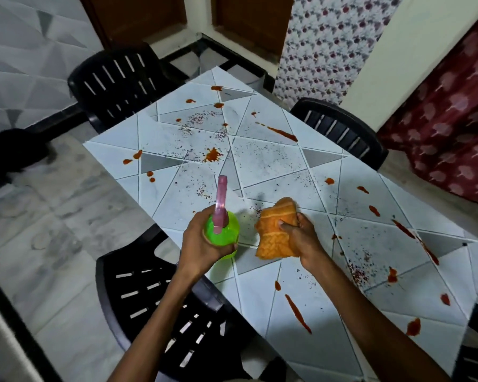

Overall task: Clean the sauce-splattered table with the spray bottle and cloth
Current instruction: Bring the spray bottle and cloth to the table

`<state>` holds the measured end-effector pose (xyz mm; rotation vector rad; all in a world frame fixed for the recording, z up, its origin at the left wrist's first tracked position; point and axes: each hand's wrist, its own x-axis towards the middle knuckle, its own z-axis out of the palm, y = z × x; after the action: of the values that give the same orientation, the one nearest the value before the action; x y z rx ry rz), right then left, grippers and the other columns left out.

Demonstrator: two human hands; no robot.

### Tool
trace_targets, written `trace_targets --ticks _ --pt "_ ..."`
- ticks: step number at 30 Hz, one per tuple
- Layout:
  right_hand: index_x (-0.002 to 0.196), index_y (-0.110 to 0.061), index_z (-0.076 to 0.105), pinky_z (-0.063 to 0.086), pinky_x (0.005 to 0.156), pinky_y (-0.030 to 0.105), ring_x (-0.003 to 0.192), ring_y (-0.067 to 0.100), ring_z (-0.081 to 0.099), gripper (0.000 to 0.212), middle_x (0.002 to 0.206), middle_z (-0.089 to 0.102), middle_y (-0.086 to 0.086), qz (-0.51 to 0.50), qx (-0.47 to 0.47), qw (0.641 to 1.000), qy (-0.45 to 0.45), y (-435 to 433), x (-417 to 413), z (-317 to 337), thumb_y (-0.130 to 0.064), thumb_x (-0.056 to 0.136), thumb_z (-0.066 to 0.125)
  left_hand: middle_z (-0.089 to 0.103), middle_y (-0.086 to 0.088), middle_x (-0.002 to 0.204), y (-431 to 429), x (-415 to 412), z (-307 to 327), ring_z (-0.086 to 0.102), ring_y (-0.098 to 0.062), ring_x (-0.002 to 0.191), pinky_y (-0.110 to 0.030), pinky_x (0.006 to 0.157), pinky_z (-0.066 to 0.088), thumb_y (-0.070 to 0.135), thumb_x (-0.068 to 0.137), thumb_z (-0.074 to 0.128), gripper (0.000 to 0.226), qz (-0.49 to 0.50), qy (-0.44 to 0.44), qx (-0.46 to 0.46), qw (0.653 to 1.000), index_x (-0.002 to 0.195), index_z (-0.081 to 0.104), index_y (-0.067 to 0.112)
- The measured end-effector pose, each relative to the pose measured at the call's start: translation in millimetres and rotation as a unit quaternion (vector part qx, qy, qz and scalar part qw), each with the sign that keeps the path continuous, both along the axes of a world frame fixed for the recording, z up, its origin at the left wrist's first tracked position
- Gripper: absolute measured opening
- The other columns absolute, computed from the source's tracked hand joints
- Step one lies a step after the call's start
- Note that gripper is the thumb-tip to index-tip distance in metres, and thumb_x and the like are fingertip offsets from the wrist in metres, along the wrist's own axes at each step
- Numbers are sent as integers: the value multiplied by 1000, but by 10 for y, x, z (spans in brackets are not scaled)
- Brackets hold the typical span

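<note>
A: Hands?
B: I have both in view. The left hand (202,244) is wrapped round the spray bottle (224,234), fingers curled on its green body. It's held over the table near the left edge.
A: Nozzle?
B: The pink trigger head (221,199) points away from the camera, toward mid-table. I can't tell if a finger is on the trigger, it's hidden.
A: Right side?
B: The right hand (301,235) grips the cloth (273,232), which is orange and bunched up. The thumb is dug into its front. It's just right of the bottle, close but apart. I can't tell if the cloth touches the tabletop or hangs over it.
A: Table?
B: The table (260,166) is white with a grey triangle pattern and sits diagonal in my view. There's red sauce (403,228) across it. I see a splat (212,154) beyond the nozzle and a long streak (283,132) toward the far-right side. A second streak (297,312) is near the front, below the cloth, and a blob (413,326) is at the right. Dark specks (196,118) are scattered between them.
A: Surroundings?
B: There are black slatted plastic chairs. The near chair (138,293) is under the left forearm, the far-left chair (116,78) is at the far side and the right-side chair (340,128) is against the right edge. The floor (53,230) to the left is marble-look. A red curtain (453,106) is at right, with a floral curtain (329,45) behind the table.
</note>
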<state>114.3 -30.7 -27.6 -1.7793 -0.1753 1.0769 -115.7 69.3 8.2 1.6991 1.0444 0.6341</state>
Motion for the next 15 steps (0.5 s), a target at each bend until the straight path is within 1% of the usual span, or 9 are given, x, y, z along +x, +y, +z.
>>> trace_targets --ticks 4,6,8,12,15 --pt "126 -27 56 54 93 60 109 36 65 48 128 64 10 25 -3 1000 -8 295 0 -38 -23 83 78 65 14 119 130 -49 -56 60 -7 107 -10 84 43 21 46 93 82 5 3 -7 1000 119 57 37" --pt "126 -24 55 56 91 58 108 36 65 44 125 64 9 27 -6 1000 -5 391 -1 -25 -18 87 75 64 14 121 181 -53 -73 60 -6 110 -11 86 43 21 47 94 83 3 1 -10 1000 121 58 32" --pt "128 -22 55 57 89 56 106 35 66 45 124 64 9 30 -11 999 -5 472 15 -38 -17 88 74 63 15 124 233 -49 -79 59 -6 112 -15 90 45 22 48 94 85 2 1 -14 1000 123 57 30" --pt "133 -17 54 57 88 59 105 37 67 49 127 65 13 34 -4 999 5 537 45 -69 -15 88 74 64 14 122 328 -9 -46 60 -8 111 -24 91 47 26 47 92 84 3 -1 -7 1000 123 57 30" --pt "137 -18 52 56 89 60 108 38 66 53 130 63 12 37 -4 999 12 565 66 -93 -15 88 73 63 15 124 468 51 -19 59 -9 113 -26 92 47 28 47 91 85 6 -6 -4 1000 125 56 31"
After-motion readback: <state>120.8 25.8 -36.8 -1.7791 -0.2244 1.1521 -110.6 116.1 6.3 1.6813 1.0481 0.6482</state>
